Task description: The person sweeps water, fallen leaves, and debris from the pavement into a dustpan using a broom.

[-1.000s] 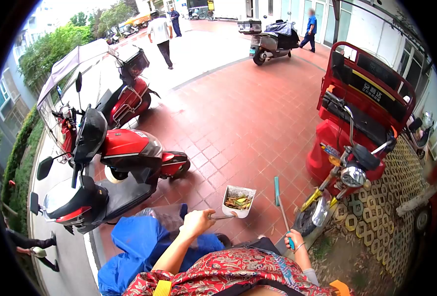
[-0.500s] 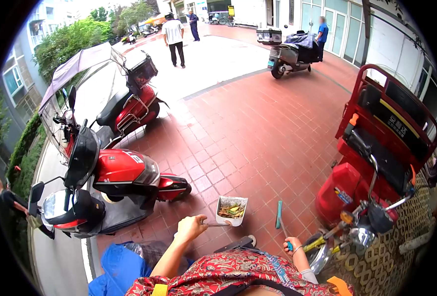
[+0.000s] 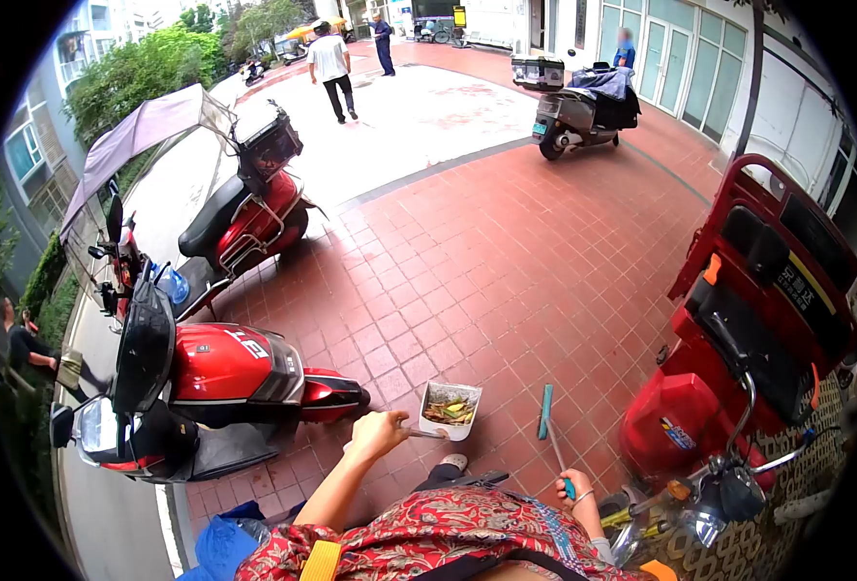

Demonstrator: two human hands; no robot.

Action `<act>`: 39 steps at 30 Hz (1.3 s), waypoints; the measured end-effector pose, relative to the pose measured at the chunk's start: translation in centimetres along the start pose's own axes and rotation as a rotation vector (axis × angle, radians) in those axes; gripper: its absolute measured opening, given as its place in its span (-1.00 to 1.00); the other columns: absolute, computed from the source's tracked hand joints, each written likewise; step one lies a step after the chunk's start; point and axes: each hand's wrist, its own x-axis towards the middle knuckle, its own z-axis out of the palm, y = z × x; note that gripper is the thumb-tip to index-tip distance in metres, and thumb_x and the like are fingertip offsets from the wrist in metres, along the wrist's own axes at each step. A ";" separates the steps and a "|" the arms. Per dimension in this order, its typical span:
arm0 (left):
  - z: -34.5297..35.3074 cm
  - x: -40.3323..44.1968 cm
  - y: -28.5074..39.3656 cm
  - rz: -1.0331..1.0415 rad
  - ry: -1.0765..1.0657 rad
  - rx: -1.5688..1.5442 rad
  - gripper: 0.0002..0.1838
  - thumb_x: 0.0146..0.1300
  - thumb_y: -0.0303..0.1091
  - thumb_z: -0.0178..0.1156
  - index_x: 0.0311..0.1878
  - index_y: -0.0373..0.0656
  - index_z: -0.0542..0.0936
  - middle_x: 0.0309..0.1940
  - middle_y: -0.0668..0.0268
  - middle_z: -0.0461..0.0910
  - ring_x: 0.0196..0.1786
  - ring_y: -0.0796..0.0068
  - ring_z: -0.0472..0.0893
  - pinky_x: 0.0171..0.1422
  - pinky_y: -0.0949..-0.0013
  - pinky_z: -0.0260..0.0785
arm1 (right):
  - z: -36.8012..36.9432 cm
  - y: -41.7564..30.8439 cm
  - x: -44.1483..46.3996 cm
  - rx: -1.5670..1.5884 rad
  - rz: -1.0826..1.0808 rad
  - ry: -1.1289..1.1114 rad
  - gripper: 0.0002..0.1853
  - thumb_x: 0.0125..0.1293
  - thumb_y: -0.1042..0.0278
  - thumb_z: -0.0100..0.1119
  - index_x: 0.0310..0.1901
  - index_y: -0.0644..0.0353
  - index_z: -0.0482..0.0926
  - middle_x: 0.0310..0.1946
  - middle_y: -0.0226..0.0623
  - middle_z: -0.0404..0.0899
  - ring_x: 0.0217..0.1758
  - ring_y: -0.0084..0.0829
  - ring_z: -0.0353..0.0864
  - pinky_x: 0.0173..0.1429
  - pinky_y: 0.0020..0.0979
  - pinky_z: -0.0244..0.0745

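Note:
My left hand [image 3: 378,435] is closed round the handle of a white dustpan [image 3: 450,411], which holds leaves and bits of litter. The pan hangs just ahead of me, over the red tiles. In my right hand [image 3: 574,487] is the teal grip of a long-handled tool [image 3: 545,411] with a narrow teal head. That head is to the right of the dustpan, apart from it, and points away from me. Whether it touches the tiles I cannot tell.
Red scooters [image 3: 244,373] stand on the left, and a red cargo tricycle [image 3: 680,416] is close on the right. A grey scooter [image 3: 583,118] is farther ahead. People [image 3: 331,70] are in the distance; another person [image 3: 36,351] is far left. Blue sheeting [image 3: 223,547] lies lower left.
The scene has shifted as I moved forward; the tricycle now sits farther right and lower, and the blue sheeting has mostly left view. Both hands keep their holds. A shoe now shows below the dustpan.

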 end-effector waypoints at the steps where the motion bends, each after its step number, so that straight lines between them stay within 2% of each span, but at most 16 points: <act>1: -0.2 1.1 -0.1 -0.001 0.002 0.000 -0.63 -0.10 -0.12 0.13 -0.16 0.07 0.56 -0.45 0.23 0.59 -0.32 0.24 0.57 -0.21 0.25 0.41 | -0.1 0.0 0.8 -0.002 -0.001 -0.002 -0.90 0.07 0.43 -0.10 -0.42 0.07 0.19 -0.73 -0.33 0.27 -0.74 -0.54 0.26 -0.77 -0.53 0.11; 3: -0.8 3.7 -0.6 0.056 -0.011 -0.049 -0.64 -0.10 -0.13 0.13 -0.16 0.07 0.56 -0.44 0.22 0.59 -0.32 0.23 0.57 -0.21 0.25 0.41 | 0.4 -0.6 2.1 0.086 0.145 -0.012 -0.90 0.08 0.36 -0.10 -0.41 0.09 0.21 -0.74 -0.33 0.28 -0.73 -0.53 0.26 -0.75 -0.53 0.11; 4: -0.7 5.1 -1.2 0.076 -0.025 -0.053 -0.63 -0.10 -0.12 0.13 -0.15 0.07 0.56 -0.43 0.21 0.59 -0.30 0.22 0.57 -0.20 0.24 0.40 | 1.4 -0.8 2.2 0.099 0.121 0.008 -0.89 0.09 0.31 -0.11 -0.42 0.10 0.22 -0.75 -0.34 0.28 -0.74 -0.53 0.24 -0.74 -0.54 0.12; 8: -1.0 9.7 -2.5 0.111 -0.050 -0.032 -0.62 -0.10 -0.12 0.14 -0.14 0.07 0.55 -0.42 0.20 0.59 -0.30 0.21 0.57 -0.18 0.24 0.40 | 3.1 -1.7 4.1 0.143 0.204 -0.002 -0.89 0.07 0.31 -0.12 -0.47 0.10 0.23 -0.75 -0.36 0.28 -0.75 -0.53 0.20 -0.73 -0.52 0.10; 11: -1.9 12.0 -2.7 0.153 -0.061 -0.028 -0.62 -0.10 -0.12 0.13 -0.13 0.07 0.55 -0.42 0.18 0.58 -0.31 0.20 0.57 -0.19 0.22 0.40 | 4.5 -2.0 4.0 0.296 0.237 0.009 -0.88 0.05 0.30 -0.09 -0.50 0.09 0.22 -0.75 -0.38 0.28 -0.74 -0.53 0.19 -0.72 -0.51 0.10; 14: -2.9 13.7 -1.8 0.176 -0.112 0.037 -0.60 -0.06 -0.10 0.15 -0.11 0.03 0.53 -0.38 0.22 0.59 -0.29 0.22 0.57 -0.18 0.23 0.40 | 6.4 -2.4 1.6 0.299 0.165 0.034 -0.85 0.02 0.28 -0.10 -0.59 0.10 0.23 -0.75 -0.45 0.26 -0.71 -0.55 0.20 -0.66 -0.56 0.12; 16: -3.2 14.5 -1.3 0.205 -0.110 0.045 -0.61 -0.07 -0.10 0.15 -0.12 0.05 0.53 -0.41 0.23 0.59 -0.30 0.21 0.56 -0.19 0.22 0.40 | 4.8 -0.7 3.1 0.399 0.083 0.044 -0.84 0.03 0.27 -0.09 -0.57 0.10 0.22 -0.73 -0.45 0.28 -0.70 -0.57 0.20 -0.64 -0.59 0.14; 19: -3.5 14.9 -0.3 0.177 -0.112 0.058 -0.62 -0.07 -0.10 0.15 -0.12 0.06 0.53 -0.42 0.22 0.59 -0.31 0.20 0.56 -0.19 0.22 0.40 | 3.0 -0.2 4.4 0.364 0.119 -0.001 -0.84 0.04 0.28 -0.04 -0.53 0.10 0.23 -0.68 -0.45 0.30 -0.68 -0.60 0.22 -0.62 -0.62 0.18; 22: -2.7 15.3 -0.1 0.177 -0.105 0.052 -0.62 -0.08 -0.10 0.16 -0.13 0.05 0.54 -0.42 0.21 0.58 -0.31 0.20 0.56 -0.20 0.22 0.40 | 5.6 -1.4 0.4 0.462 -0.015 0.014 -0.84 0.05 0.29 0.01 -0.49 0.11 0.26 -0.65 -0.43 0.31 -0.65 -0.61 0.25 -0.60 -0.64 0.22; 25: -3.0 14.8 0.6 0.181 -0.105 0.040 -0.62 -0.08 -0.10 0.15 -0.13 0.06 0.54 -0.41 0.21 0.58 -0.31 0.21 0.57 -0.20 0.22 0.40 | 6.5 -2.6 -2.0 0.479 -0.056 0.010 -0.83 0.05 0.30 0.05 -0.47 0.11 0.27 -0.63 -0.42 0.31 -0.62 -0.61 0.27 -0.58 -0.65 0.24; 32: -2.0 13.9 1.9 0.156 -0.118 0.047 -0.61 -0.09 -0.10 0.16 -0.12 0.07 0.54 -0.38 0.22 0.58 -0.27 0.22 0.56 -0.17 0.24 0.40 | 4.2 -2.9 -1.5 0.411 -0.025 -0.006 -0.84 0.06 0.31 0.02 -0.48 0.12 0.25 -0.63 -0.41 0.31 -0.62 -0.62 0.27 -0.58 -0.64 0.23; 34: -1.7 13.6 2.3 0.166 -0.105 0.060 -0.59 -0.11 -0.05 0.16 -0.12 0.12 0.54 -0.39 0.24 0.59 -0.29 0.26 0.57 -0.19 0.27 0.40 | 2.3 -2.6 0.3 0.513 0.100 -0.076 -0.84 0.06 0.33 0.01 -0.48 0.12 0.24 -0.64 -0.40 0.31 -0.62 -0.60 0.28 -0.59 -0.62 0.23; 39: -1.3 13.0 2.8 0.174 -0.118 0.061 -0.59 -0.12 -0.05 0.17 -0.12 0.12 0.54 -0.36 0.26 0.59 -0.26 0.27 0.57 -0.16 0.28 0.39 | 1.4 -2.2 0.4 0.483 0.039 -0.017 -0.85 0.06 0.34 -0.01 -0.49 0.12 0.24 -0.64 -0.40 0.32 -0.63 -0.58 0.28 -0.59 -0.61 0.23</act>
